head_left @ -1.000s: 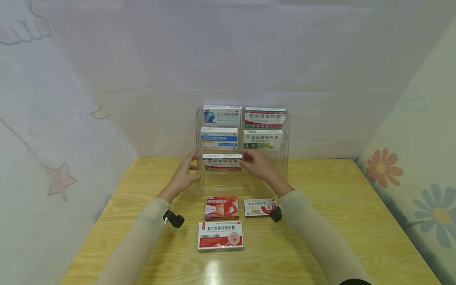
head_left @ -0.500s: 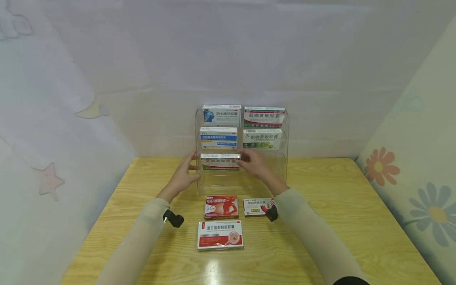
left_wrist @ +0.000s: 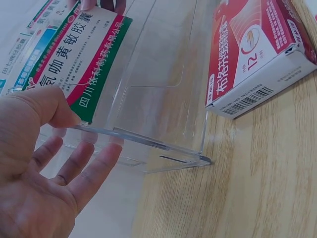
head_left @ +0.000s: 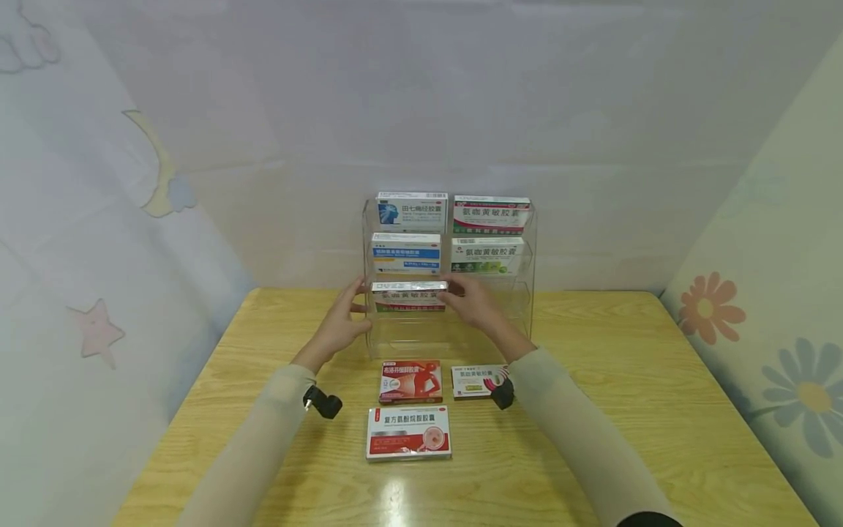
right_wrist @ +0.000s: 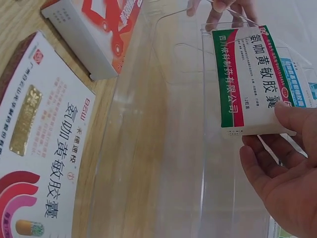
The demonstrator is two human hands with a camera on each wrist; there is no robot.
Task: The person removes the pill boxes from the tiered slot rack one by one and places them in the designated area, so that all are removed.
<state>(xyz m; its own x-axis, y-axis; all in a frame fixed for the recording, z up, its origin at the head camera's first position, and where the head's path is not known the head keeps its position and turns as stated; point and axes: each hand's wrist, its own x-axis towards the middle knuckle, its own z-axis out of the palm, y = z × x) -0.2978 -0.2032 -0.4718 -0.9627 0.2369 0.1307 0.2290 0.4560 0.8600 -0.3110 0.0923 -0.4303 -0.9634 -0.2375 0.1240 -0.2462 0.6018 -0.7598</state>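
Observation:
A clear plastic display rack (head_left: 411,334) stands at the back of the table. My left hand (head_left: 337,322) holds its left side; in the left wrist view the thumb (left_wrist: 59,111) lies at the inner side of the wall edge, the other fingers outside. My right hand (head_left: 476,304) pinches the right end of a white, red and green medicine box (head_left: 408,298), thumb in front and fingers behind. That box sits upright in the left part of the third tier, face forward. Above it is a blue and white medicine box (head_left: 405,255).
The top tier holds a grey-blue box (head_left: 412,214) and a red-green box (head_left: 491,216); a white-green box (head_left: 487,256) is below at right. In front of the rack lie a red box (head_left: 410,381), a white-pink box (head_left: 473,381) and a larger red-white box (head_left: 408,433).
My right hand and the medicine box it pinches have shifted slightly left along the tier. The left hand keeps its place on the rack's side.

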